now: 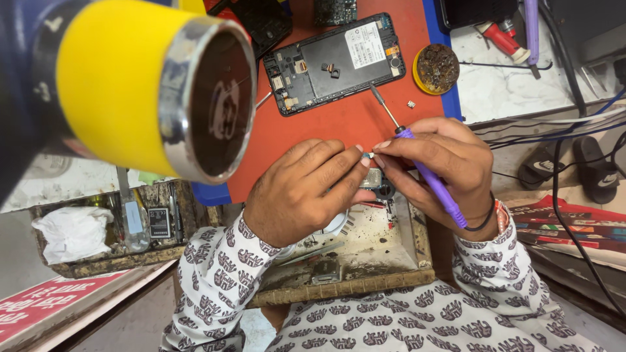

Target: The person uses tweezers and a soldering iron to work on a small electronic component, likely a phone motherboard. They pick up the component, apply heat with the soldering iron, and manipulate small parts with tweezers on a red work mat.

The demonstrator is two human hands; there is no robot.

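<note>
My left hand [306, 189] and my right hand [443, 163] meet over the near edge of an orange mat [352, 124]. Both pinch a small metal phone part [373, 177] between their fingertips. My right hand also holds a purple-handled soldering iron [430, 176], its metal tip pointing away toward an opened black phone [336, 62] lying face down on the mat. A tiny loose component [411, 103] lies on the mat near the tip.
A large yellow lamp head with a chrome rim [150, 85] fills the upper left, close to the camera. A round tin of brown flux [437, 68] sits at the mat's right edge. An open wooden drawer [345, 261] holds parts below the hands. Cables and sandals [587, 169] lie right.
</note>
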